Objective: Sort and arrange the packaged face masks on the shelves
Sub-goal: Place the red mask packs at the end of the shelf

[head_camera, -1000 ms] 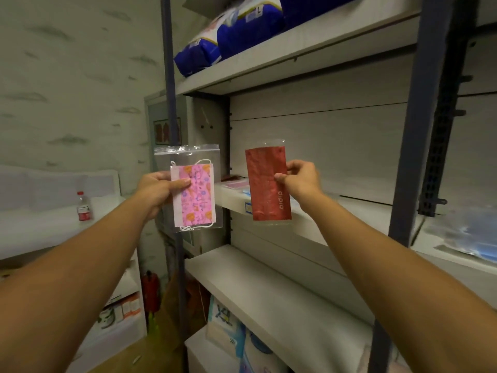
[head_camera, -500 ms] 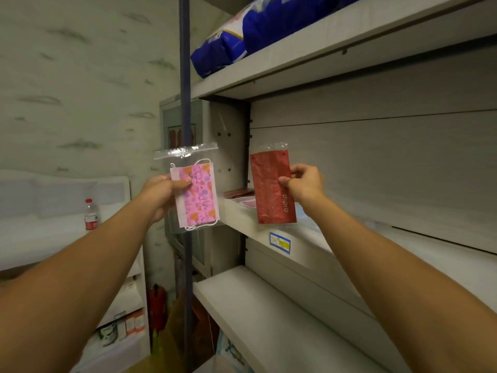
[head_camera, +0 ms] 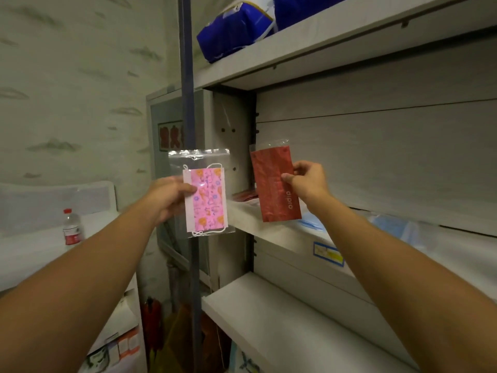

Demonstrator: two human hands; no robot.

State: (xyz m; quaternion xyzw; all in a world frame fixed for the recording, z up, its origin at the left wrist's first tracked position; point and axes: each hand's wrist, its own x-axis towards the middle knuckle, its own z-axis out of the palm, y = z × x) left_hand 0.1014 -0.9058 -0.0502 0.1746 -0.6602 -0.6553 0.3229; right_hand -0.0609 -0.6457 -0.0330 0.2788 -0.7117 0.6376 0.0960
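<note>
Left grip (head_camera: 169, 196) pinches pink mask pack (head_camera: 206, 201) | right grip (head_camera: 306, 181) — red mask pack (head_camera: 274, 184)

Blue plastic-wrapped packs (head_camera: 236, 30) lie on the top shelf. A water bottle with a red cap and label (head_camera: 72, 226) stands upright on a white surface at left. Low by the post sits something red (head_camera: 152, 319), perhaps a fire extinguisher.

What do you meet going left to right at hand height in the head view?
Water bottle → left hand → pink patterned mask pack → red mask pack → right hand → blue mask packs on the shelf.
</note>
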